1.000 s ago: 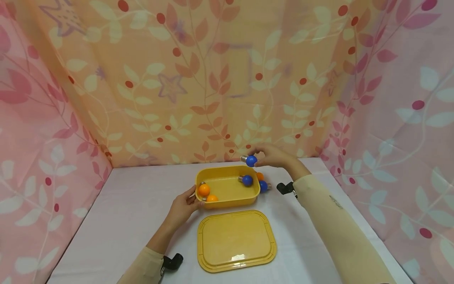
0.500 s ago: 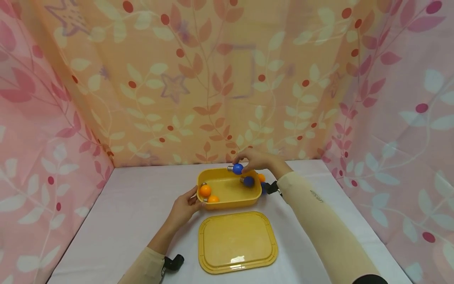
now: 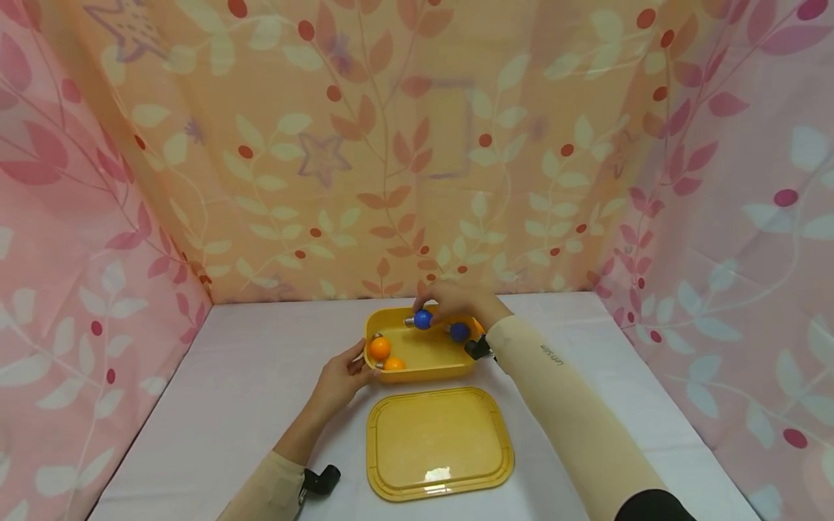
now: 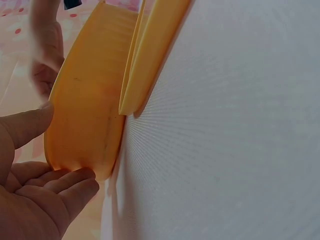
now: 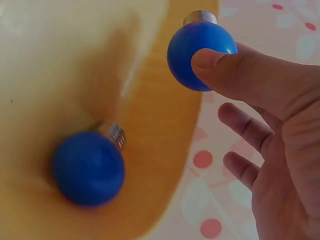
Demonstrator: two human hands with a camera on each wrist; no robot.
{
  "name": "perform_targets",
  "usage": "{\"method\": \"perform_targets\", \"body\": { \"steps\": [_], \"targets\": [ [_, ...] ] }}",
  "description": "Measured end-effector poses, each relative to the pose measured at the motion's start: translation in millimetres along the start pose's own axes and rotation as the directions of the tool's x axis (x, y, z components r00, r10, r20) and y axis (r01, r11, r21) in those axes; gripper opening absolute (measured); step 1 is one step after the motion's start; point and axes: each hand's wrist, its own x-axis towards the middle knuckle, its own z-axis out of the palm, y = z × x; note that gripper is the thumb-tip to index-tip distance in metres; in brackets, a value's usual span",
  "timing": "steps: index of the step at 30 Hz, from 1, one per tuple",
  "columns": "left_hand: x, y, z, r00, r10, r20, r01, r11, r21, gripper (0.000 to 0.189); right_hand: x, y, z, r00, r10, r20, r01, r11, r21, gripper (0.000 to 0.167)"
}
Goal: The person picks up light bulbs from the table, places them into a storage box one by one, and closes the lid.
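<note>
My right hand (image 3: pixel 456 300) pinches a blue light bulb (image 3: pixel 423 319) between thumb and fingers over the back of the yellow box (image 3: pixel 430 374). Its metal screw base points left in the head view. Below it, another blue bulb (image 5: pixel 89 169) lies on the box floor. Two orange bulbs (image 3: pixel 380 349) lie at the box's left end. My left hand (image 3: pixel 339 380) holds the left front corner of the box; the left wrist view has the thumb at the rim and the fingers (image 4: pixel 75 185) against the end wall.
A yellow lid (image 3: pixel 439 445) lies flat on the white table (image 3: pixel 215 405) in front of the box. Just outside the box's right end, an orange bulb (image 3: pixel 478 327) is partly hidden by my right arm. Patterned cloth walls (image 3: pixel 391 145) enclose the back and sides.
My right hand has carried the blue bulb left and down, from above the box's right back corner to over its interior. The left hand stays on the box.
</note>
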Motion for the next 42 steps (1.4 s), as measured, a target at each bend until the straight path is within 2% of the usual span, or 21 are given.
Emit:
{"method": "perform_targets", "body": {
  "steps": [6, 17, 24, 27, 31, 38, 42],
  "targets": [
    [-1.0, 1.1, 1.4, 1.0, -0.012, 0.01, 0.012, 1.0, -0.017, 0.082, 14.7, 2.2, 13.9, 1.0, -0.028, -0.002, 0.028, 0.998, -0.056, 0.035],
    [-1.1, 3.7, -0.1, 1.0, -0.01, 0.007, 0.011, 0.999, -0.032, 0.081, 33.4, -6.9, 24.9, 0.993, -0.117, 0.017, 0.119, 0.982, -0.148, 0.04],
    [-0.8, 3.9, 0.1, 1.0, -0.017, -0.002, 0.017, 1.0, -0.016, 0.081, 38.3, -12.2, 29.3, 0.995, -0.098, 0.022, 0.1, 0.981, -0.166, 0.041],
    [-0.1, 3.1, 0.1, 1.0, -0.023, -0.005, 0.023, 1.0, -0.002, 0.08, 34.9, -12.0, 25.1, 0.996, -0.085, -0.004, 0.084, 0.988, -0.129, 0.043],
    [0.2, 4.0, 1.0, 0.999, -0.031, -0.007, 0.031, 1.0, 0.001, 0.08, 23.5, -7.8, 17.0, 0.993, -0.081, -0.084, 0.071, 0.991, -0.117, 0.039],
    [1.7, 4.7, 1.7, 1.0, -0.017, -0.001, 0.017, 1.0, -0.003, 0.08, -6.8, -3.2, 3.4, 0.972, -0.075, -0.225, 0.053, 0.993, -0.103, 0.028],
    [0.9, 2.4, 0.1, 1.0, -0.026, -0.002, 0.026, 1.0, 0.001, 0.08, -21.1, 0.6, 0.4, 0.961, -0.045, -0.274, 0.021, 0.996, -0.089, 0.03]
  ]
}}
